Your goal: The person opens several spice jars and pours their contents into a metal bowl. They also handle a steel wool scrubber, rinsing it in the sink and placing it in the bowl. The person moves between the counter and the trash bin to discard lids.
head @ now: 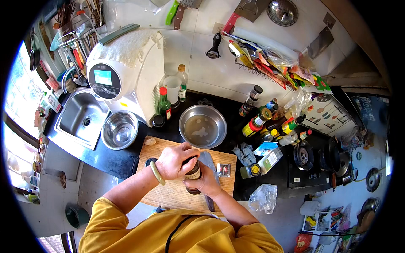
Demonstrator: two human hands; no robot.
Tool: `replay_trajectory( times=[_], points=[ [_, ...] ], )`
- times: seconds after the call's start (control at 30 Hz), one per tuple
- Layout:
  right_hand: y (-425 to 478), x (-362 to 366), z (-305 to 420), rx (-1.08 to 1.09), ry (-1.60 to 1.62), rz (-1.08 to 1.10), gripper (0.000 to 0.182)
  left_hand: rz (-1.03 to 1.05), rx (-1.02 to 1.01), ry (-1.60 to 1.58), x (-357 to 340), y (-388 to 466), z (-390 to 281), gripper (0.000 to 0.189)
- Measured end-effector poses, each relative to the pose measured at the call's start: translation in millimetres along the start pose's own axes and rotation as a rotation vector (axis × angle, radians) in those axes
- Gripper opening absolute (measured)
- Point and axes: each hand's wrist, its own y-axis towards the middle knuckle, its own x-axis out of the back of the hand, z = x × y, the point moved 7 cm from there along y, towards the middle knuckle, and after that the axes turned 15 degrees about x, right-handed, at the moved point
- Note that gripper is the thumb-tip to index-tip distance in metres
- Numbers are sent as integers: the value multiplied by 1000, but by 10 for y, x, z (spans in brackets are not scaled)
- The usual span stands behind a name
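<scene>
Above a wooden cutting board, both my hands are closed around a dark cylindrical jar or grinder. My left hand grips its upper end, with a pale bangle on the wrist. My right hand wraps the lower part. Beneath them, partly hidden, a cleaver-like knife lies on the board with its dark handle towards me. A small printed sachet lies right of the blade, and a pale lump is at the board's upper left corner. Beyond the board stands a metal basin holding cloudy liquid.
A steel bowl stands beside the sink at left. Sauce bottles, a crumpled cloth and a plastic bag are at right, before the stove. A white appliance stands behind.
</scene>
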Motion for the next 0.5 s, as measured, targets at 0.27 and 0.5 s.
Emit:
replay_trajectory(
  times=[0.27,0.5],
  points=[
    [-100,-179,112,-174,356,351,67,137,-27,-189,222,-56,-321,32],
    [-112,-279,322,-133,321,186,46,63,142,-482,171,-186,-280,13]
  ],
)
